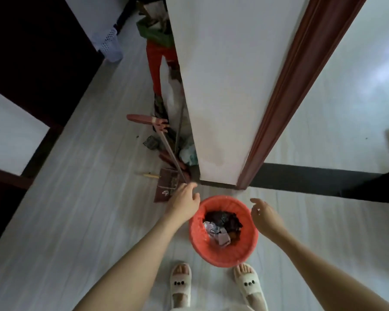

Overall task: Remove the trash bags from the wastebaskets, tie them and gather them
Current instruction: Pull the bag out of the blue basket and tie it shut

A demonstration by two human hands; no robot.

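On the floor just ahead of the slippers [213,286]: red wastebasket [224,252], orange bag [202,232] lining it, trash inside. Both hands empty, fingers loose. Left hand [184,202] at the far-left rim, nearer; right hand [264,215] beside the right rim. Basket between them.

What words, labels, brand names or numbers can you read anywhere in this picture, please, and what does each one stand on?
None can be read.
Scraps of paper and wrappers in the red wastebasket: any print is too blurred to read.
Dark flat item on the floor by the left hand: pale marks on it, too small and blurred to tell whether they are text.
White slippers: dark dots only, no writing.
Right hand: a ring, no text.
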